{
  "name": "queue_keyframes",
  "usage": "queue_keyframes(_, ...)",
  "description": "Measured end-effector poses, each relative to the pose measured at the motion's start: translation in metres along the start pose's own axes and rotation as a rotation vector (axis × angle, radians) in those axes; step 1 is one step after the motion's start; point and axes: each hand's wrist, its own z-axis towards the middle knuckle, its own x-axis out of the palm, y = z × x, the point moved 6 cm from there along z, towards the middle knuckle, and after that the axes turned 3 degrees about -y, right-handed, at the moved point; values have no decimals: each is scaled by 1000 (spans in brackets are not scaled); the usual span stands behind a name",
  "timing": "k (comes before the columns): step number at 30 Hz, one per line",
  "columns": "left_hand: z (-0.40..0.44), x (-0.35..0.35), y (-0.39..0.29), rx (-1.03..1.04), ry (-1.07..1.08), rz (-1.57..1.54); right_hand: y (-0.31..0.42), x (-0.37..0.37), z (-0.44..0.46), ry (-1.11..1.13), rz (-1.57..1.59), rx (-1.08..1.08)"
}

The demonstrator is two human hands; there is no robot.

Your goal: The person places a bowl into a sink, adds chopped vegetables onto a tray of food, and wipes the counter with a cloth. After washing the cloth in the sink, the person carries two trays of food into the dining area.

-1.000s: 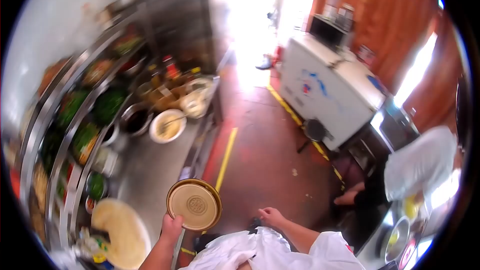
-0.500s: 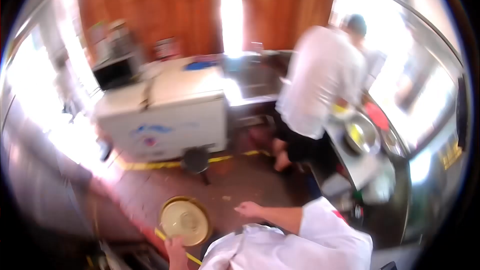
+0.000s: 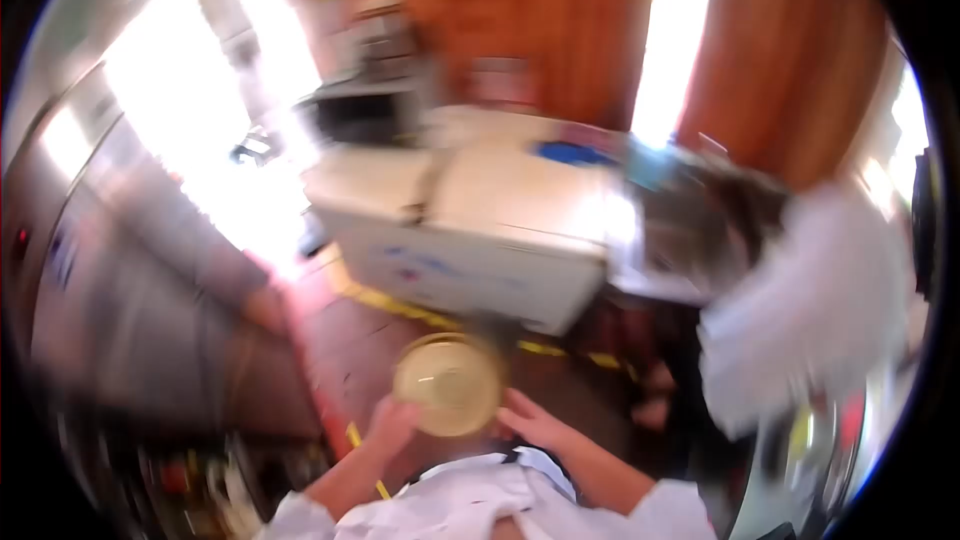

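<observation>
A round beige lid-like disc (image 3: 448, 383) with a raised rim and ridged centre is in front of my body, blurred by motion. My left hand (image 3: 394, 424) grips its lower left edge. At the lower right edge is my right hand (image 3: 532, 420), its fingers against the rim and the thumb side up. Whether the disc is a separate lid or the top of a tub cannot be made out. Just behind it, a dark stool (image 3: 490, 328) is partly covered by it.
Ahead stands a white chest freezer (image 3: 460, 270) with a microwave (image 3: 358, 118) and a blue cloth-like item (image 3: 575, 153) on top. A co-worker in a white shirt (image 3: 810, 310) is on the right, beside a counter. Yellow tape (image 3: 410, 310) marks the reddish floor.
The view has swung left. My right hand, apart from the disc before, is now at its right edge. The disc has moved up and in front of the stool.
</observation>
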Motion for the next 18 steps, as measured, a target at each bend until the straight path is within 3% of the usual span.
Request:
queue_keyframes(1, 0, 6, 19, -83, -30, -296, -3, -1, 19, 73, -97, 84)
queue_keyframes(4, -11, 10, 30, -58, -196, -318, 29, -2, 61, 285, -162, 170)
queue_keyframes(5, -29, 0, 16, -90, -262, -330, 23, 4, 74, 342, -177, 224)
queue_keyframes(8, -69, -1, 69, -130, -520, -444, -22, 21, 115, 431, -224, 388)
queue_keyframes(12, -147, -15, 116, -183, -803, -469, -48, 111, 126, 556, -384, 483)
queue_keyframes(15, -234, -19, 157, -252, -1026, -377, -78, 199, 92, 704, -574, 509)
queue_keyframes(18, -329, -15, 199, -324, -1130, -523, -124, 282, 48, 849, -664, 542)
